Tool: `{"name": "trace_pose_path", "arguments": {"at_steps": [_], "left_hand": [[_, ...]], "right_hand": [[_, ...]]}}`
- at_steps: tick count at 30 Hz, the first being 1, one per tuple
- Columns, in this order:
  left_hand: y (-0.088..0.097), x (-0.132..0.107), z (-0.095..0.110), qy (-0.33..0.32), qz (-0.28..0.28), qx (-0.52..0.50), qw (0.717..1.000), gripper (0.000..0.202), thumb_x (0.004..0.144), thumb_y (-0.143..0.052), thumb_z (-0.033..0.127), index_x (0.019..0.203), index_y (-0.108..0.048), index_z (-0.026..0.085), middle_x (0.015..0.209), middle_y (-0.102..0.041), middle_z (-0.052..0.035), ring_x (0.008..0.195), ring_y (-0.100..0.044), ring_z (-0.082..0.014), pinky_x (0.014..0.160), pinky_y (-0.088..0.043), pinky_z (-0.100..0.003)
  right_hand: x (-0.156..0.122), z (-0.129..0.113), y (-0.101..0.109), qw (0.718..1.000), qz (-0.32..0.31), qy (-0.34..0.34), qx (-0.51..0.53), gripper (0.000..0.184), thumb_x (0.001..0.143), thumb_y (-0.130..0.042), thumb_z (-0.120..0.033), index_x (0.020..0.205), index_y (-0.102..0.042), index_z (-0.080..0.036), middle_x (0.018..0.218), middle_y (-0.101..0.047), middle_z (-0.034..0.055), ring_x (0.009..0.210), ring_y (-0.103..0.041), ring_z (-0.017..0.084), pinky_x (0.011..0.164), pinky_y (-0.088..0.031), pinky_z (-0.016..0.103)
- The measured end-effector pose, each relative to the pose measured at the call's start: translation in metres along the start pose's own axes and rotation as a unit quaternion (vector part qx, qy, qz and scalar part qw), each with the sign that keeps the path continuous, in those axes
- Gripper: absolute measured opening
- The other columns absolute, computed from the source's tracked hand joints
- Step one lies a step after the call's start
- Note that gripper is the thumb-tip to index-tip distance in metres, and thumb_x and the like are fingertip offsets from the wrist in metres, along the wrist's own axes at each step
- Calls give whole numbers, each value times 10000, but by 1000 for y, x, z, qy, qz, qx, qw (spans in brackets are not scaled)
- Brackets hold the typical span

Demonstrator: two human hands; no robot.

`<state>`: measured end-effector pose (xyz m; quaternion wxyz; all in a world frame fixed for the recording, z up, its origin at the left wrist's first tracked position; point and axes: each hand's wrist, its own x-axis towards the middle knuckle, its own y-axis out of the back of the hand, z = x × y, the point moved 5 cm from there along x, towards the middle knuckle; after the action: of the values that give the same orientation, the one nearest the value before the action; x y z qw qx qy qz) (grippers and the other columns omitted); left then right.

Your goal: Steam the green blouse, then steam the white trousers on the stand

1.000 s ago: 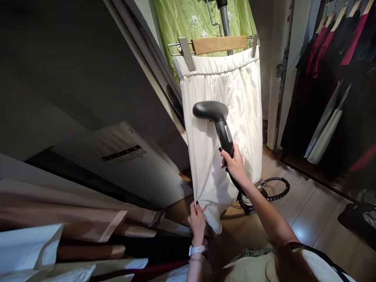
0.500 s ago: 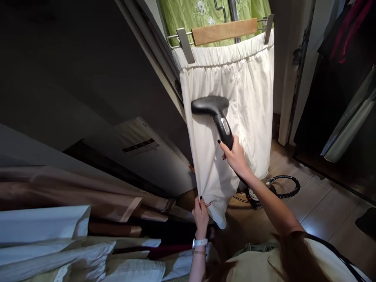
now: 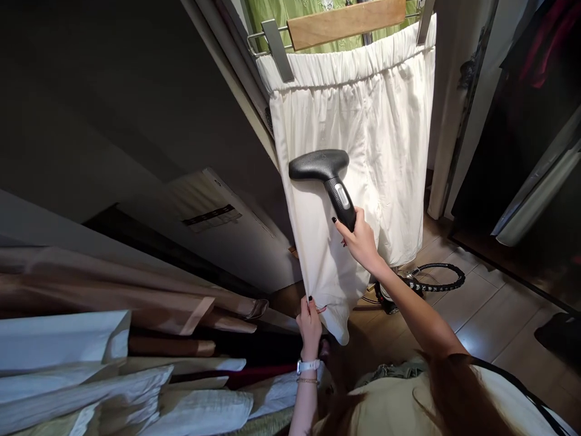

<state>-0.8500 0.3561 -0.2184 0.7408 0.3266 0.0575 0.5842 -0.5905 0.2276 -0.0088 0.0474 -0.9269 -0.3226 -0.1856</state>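
White trousers (image 3: 363,139) hang by their elastic waistband from a wooden clip hanger (image 3: 345,23). My right hand (image 3: 362,240) is closed round the handle of a black garment steamer (image 3: 324,172), whose flat head presses on the left trouser leg. My left hand (image 3: 309,326) pinches the bottom hem of that leg and holds it taut. A white watch sits on my left wrist. The steamer's ribbed black hose (image 3: 436,280) curls on the floor behind my right forearm, by the base unit.
A green embroidered garment (image 3: 267,13) hangs behind the trousers. Dark and red clothes (image 3: 540,66) hang on a rail at the right. Stacked folded fabrics and bagged items (image 3: 118,363) fill the lower left. A grey panel (image 3: 136,151) leans at left. The floor is wooden.
The view has dropped, so the hanger now sits at the top edge. The steamer head has shifted slightly left on the leg. My left hand keeps its hold on the hem.
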Motion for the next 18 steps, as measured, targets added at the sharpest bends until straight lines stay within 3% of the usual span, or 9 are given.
{"name": "trace_pose_path", "arguments": {"at_steps": [7, 18], "left_hand": [[-4, 2, 3, 3, 1, 3, 1000, 329, 981, -407, 503, 1047, -565, 222, 645, -683, -35, 684, -735, -259, 622, -452, -282], [2, 5, 7, 11, 10, -19, 1000, 308, 986, -394, 485, 1047, -543, 221, 850, -746, -72, 687, -759, -235, 634, -495, -274]], "right_hand": [[-25, 32, -12, 998, -36, -54, -8, 449, 912, -554, -552, 1206, -434, -235, 658, -576, -58, 592, -608, 208, 653, -450, 324], [-69, 79, -39, 993, -78, -90, -25, 480, 921, -537, -539, 1256, -454, -206, 790, -618, -8, 659, -608, 213, 664, -463, 328]]}}
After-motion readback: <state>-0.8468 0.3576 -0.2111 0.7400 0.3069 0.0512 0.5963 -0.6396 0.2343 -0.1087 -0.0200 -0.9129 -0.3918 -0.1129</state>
